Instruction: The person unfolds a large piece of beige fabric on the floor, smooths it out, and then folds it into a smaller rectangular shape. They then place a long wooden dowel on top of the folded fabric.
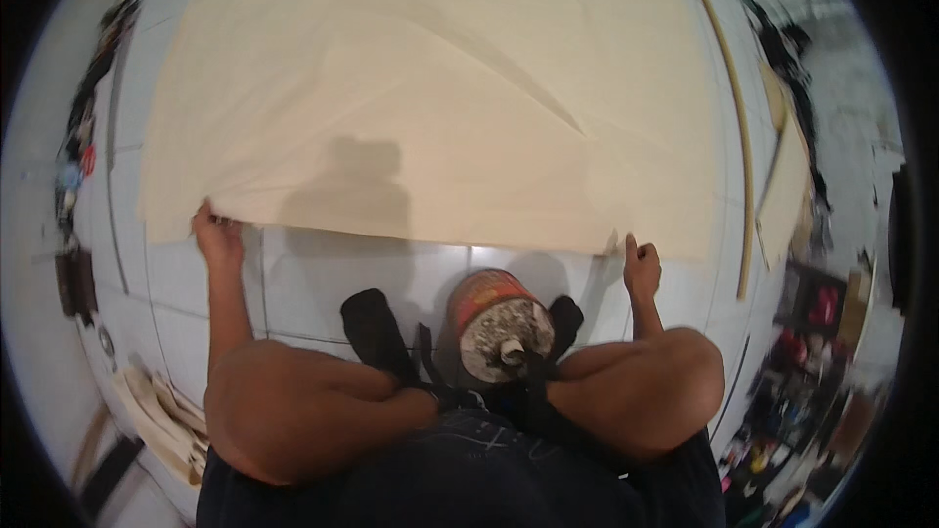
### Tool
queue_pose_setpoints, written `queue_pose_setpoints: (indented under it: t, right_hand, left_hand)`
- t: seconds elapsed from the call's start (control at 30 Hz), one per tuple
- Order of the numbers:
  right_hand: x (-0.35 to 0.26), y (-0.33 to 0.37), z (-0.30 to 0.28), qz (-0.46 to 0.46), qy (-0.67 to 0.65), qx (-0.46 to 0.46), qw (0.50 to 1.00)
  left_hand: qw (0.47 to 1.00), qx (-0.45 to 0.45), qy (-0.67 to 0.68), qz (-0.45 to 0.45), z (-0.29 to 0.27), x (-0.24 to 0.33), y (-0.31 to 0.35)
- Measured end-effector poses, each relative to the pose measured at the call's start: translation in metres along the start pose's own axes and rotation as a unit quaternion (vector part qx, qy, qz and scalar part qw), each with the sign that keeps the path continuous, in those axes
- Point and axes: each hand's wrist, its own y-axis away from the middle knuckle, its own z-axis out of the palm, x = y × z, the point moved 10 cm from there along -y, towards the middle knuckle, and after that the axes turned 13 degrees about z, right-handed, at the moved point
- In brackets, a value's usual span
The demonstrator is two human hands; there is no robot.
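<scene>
A large cream fabric sheet [421, 127] lies spread on the tiled floor in front of me, with a diagonal crease right of its middle and small wrinkles on the left. My left hand [219, 233] is closed on its near edge, close to the left corner, and the cloth puckers there. Towards the right end of that same edge, my right hand [641, 264] pinches the cloth with fingers curled. The near edge runs almost straight between both hands. My shadow falls on the fabric.
A red can with a crusted grey top [501, 328] stands between my dark-clad feet [377, 332]. Along the sheet's right side lies a long yellowish stick [734, 88]. Crumpled cream cloth [161, 420] lies at lower left; mixed clutter [782, 411] fills the lower right.
</scene>
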Motion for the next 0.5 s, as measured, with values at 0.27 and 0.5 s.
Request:
queue_pose_setpoints:
  t: [0.27,0.5]
  right_hand:
    - [0.118,0.0,0.069,0.194,-0.23,-0.159,0.94]
    - [0.084,-0.002,0.056,0.193,-0.285,-0.224,0.912]
  left_hand:
    - [0.977,-0.129,-0.04,-0.166,0.039,-0.074,0.038]
    - [0.978,-0.181,-0.005,-0.104,0.077,-0.046,-0.007]
